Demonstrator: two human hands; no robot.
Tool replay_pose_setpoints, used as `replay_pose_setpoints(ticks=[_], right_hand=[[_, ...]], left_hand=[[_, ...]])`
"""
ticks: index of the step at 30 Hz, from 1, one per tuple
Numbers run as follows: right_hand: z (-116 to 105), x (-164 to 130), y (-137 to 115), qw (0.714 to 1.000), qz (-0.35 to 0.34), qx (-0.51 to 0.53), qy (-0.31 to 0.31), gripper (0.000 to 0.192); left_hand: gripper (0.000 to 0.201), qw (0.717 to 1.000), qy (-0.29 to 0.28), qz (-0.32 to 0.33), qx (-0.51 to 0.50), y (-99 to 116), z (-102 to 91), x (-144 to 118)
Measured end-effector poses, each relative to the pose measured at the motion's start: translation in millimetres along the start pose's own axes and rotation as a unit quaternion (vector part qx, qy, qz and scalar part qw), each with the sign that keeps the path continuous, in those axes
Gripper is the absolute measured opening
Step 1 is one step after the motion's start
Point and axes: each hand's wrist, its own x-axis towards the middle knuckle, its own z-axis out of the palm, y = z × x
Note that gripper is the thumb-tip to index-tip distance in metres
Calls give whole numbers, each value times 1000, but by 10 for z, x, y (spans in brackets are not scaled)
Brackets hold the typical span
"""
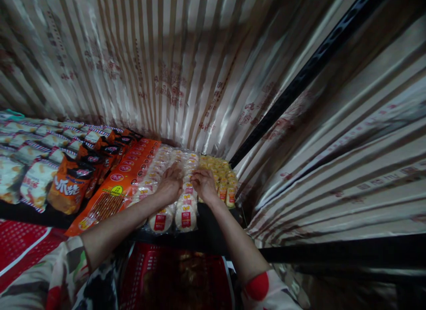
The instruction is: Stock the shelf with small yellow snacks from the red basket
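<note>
Rows of clear-wrapped round rice crackers (185, 214) with red labels stand packed on a dark shelf. My left hand (170, 184) lies over the left rows, its fingers curled on the wrappers. My right hand (203, 184) bends in from the right, its thumb and fingers drawn together at the top of the right row of crackers. Dim light and the backs of my hands hide part of the fingertips. Just right of my right hand stand small yellow-wrapped snack packs (222, 176).
Left of the crackers are a long orange snack bag (126, 172), brown-orange chip bags (71, 183) and several white snack bags (39, 181). Below the shelf (213, 234) is a red basket (136, 270). A black post (286, 101) slants across the striped curtain (166, 70) behind.
</note>
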Motion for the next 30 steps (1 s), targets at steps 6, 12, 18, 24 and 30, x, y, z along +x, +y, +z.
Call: replay_pose_setpoints(ticks=[6,12,18,24,30], right_hand=[[9,-2,6,1000,1,-8,-6,14],[-69,-69,-29,999,-1,-34,-16,17],[-136,-267,-142,996,-4,-88,-29,17],[-67,-280,-186,995,17,-93,-22,14],[-11,-278,-183,993,26,-111,-3,12]], left_hand=[[15,1000,10,-6,-4,8,41,53],[16,1000,25,2,9,41,77,89],[18,999,41,12,3,21,113,118],[14,998,58,-1,-6,19,24,42],[12,999,31,20,14,35,-53,-177]])
